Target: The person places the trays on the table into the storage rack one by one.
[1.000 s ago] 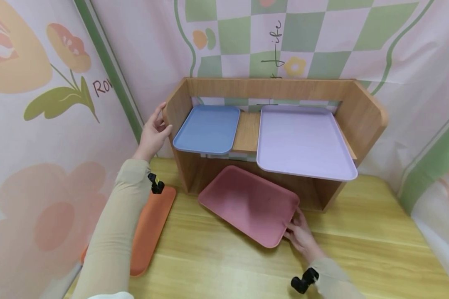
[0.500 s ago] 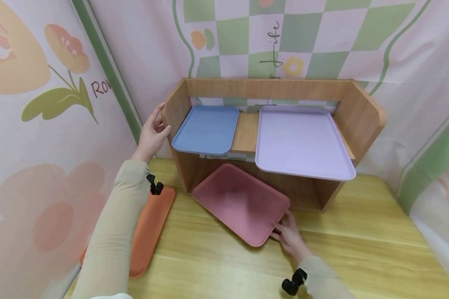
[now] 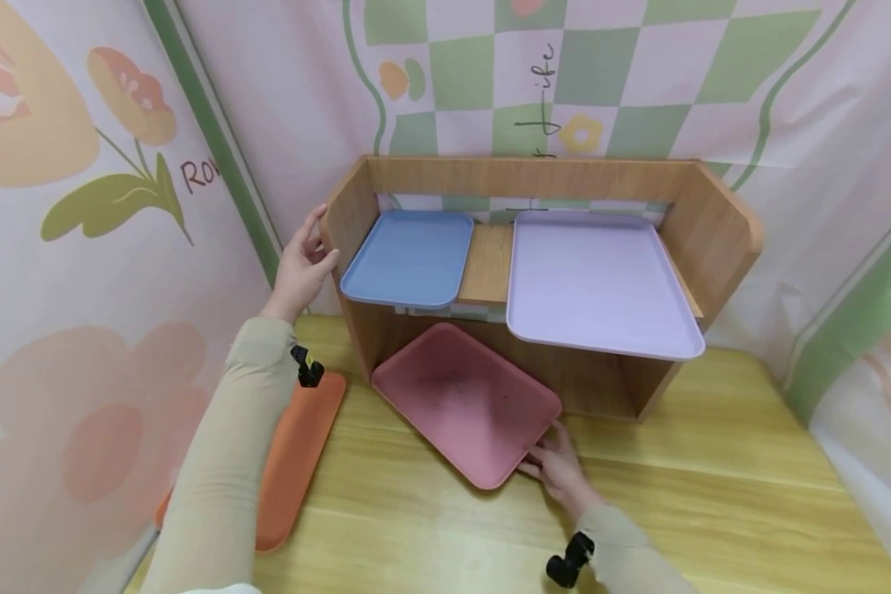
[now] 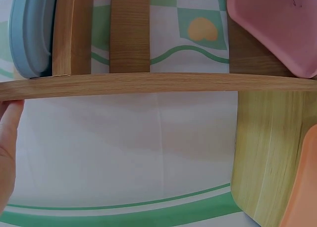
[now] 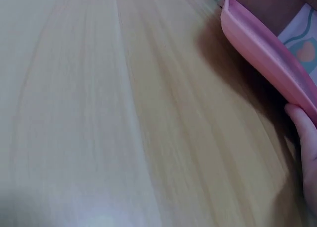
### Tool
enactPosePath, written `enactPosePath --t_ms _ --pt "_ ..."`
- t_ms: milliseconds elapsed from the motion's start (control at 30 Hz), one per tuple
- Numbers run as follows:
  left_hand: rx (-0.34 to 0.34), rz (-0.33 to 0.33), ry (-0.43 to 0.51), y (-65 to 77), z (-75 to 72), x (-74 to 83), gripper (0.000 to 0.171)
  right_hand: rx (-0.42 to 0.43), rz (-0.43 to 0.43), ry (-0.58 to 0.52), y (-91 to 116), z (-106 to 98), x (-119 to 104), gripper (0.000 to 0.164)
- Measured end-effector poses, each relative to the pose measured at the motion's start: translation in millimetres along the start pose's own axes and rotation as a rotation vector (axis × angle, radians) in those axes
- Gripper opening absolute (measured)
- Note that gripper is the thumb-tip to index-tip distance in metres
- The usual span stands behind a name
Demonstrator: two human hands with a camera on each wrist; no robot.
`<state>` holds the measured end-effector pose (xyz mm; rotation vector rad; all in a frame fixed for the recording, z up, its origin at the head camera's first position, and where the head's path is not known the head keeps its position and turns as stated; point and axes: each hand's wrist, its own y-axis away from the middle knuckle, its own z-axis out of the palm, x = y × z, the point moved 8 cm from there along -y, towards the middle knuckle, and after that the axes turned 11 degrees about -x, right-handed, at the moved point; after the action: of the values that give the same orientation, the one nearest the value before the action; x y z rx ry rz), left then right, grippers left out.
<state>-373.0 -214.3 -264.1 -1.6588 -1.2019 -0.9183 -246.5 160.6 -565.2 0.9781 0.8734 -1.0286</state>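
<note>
My right hand grips the near right edge of a pink rectangular tray. The tray sits askew and tilted, its far part inside the lower opening of a wooden desktop shelf. In the right wrist view the thumb lies along the pink tray's rim, above the tabletop; the other fingers are mostly hidden. My left hand rests against the shelf's left side panel near its front edge. Fingers touch that panel's outer face in the left wrist view.
A blue tray and a larger lilac tray lie on the upper board, the lilac one overhanging its front. An orange tray lies on the wooden table at the left, partly under my left forearm. Printed curtains hang behind and beside.
My right hand has moved left with the pink tray, whose left corner now reaches the shelf's left side panel. The left hand stays on the panel.
</note>
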Motion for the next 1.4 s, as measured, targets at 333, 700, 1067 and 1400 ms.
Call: enactPosePath --t_ms 333,700,1067,1400 --pt "0.0 -0.001 0.004 0.2 -0.9 0.8 0.068 0.087 -0.046 -0.061 -5 26 3 0.07" --pt "-0.001 -0.007 -0.005 0.3 -1.6 0.2 0.068 0.216 -0.114 -0.152 -12 54 12 0.071" --pt "-0.002 0.009 0.011 -1.6 -1.0 -0.6 0.068 0.257 -0.093 -0.15 -14 60 20 0.076" --pt "-0.002 0.0 0.015 -0.5 -0.6 1.3 0.069 0.171 -0.021 0.046 -15 13 -16 0.059"
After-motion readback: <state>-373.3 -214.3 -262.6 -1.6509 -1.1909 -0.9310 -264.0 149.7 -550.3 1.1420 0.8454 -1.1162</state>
